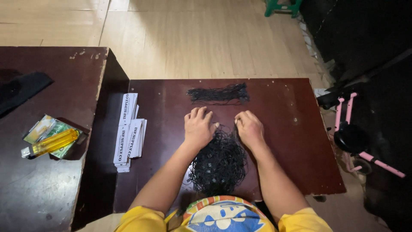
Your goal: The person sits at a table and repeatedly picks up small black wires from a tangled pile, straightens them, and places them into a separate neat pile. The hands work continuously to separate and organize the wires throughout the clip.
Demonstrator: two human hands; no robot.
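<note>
Dark brown table (296,141), pale wooden floor (206,43)

On the desk (300,141) a loose tangle of strings (219,165) lies nearest the person, a straightened bundle (219,94) beyond it, and stacked tags (129,131) to their left.

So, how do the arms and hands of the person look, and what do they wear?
Both arms are bare from the short yellow sleeves down. The left hand and the right hand wear no gloves; no ring, watch or bracelet shows. The shirt has a colourful round print on its front.
</note>
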